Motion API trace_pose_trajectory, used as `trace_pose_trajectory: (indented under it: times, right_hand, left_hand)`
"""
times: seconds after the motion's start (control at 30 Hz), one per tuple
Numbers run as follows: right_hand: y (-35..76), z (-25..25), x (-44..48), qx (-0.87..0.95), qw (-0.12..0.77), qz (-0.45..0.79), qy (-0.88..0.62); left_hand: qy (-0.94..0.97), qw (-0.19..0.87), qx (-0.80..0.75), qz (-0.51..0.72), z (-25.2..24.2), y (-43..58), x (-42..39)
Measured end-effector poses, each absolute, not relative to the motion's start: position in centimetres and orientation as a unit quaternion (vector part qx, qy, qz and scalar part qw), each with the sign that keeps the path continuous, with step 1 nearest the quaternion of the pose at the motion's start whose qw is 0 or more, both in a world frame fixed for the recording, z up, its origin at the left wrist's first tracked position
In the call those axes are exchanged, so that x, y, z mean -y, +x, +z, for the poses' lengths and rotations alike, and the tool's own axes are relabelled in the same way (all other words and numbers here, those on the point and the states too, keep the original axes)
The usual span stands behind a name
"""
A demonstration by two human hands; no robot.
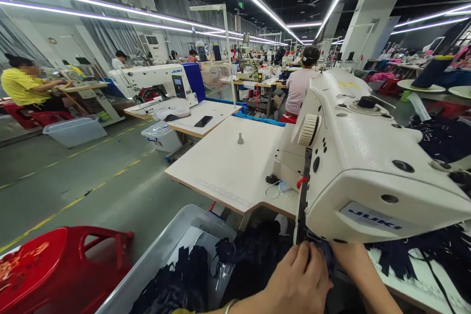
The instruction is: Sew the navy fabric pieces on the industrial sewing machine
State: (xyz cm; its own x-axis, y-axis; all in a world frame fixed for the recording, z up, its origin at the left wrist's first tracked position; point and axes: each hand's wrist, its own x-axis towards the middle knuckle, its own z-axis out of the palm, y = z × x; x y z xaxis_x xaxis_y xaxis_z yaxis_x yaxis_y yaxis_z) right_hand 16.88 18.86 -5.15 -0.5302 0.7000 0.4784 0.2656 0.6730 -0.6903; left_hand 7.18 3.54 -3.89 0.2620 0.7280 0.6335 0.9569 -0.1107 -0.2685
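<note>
My left hand (300, 279) is closed in a pinch on a piece of dark navy fabric (326, 253) right under the head of the white Juki sewing machine (368, 157). A dark strap (303, 191) runs down the machine's front edge to the fabric. My right hand (348, 255) reaches in from the lower right beside the left one. Only its wrist and back show. Its fingers are hidden under the machine head and behind the left hand.
A clear plastic bin (162, 255) with dark fabric pieces stands at the lower left beside a red stool (62, 265). More dark fabric (434, 250) lies on the cream sewing table (228, 162). Other people sit at machines farther back; a grey aisle runs left.
</note>
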Motion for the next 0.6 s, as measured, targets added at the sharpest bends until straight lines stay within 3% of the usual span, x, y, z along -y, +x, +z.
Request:
trace_pose_trajectory:
  times: [0.3,0.6]
  right_hand:
    - [17.5,-5.7,-19.1,0.826,0.364,0.287,-0.322]
    - [17.6,-5.5,-19.5,0.823,0.355,0.291,-0.335]
  left_hand:
    - [-0.74,0.284,0.592,-0.149,-3.2,7.5,-2.9]
    - [-0.725,0.256,0.608,-0.198,-2.6,7.8,-3.6]
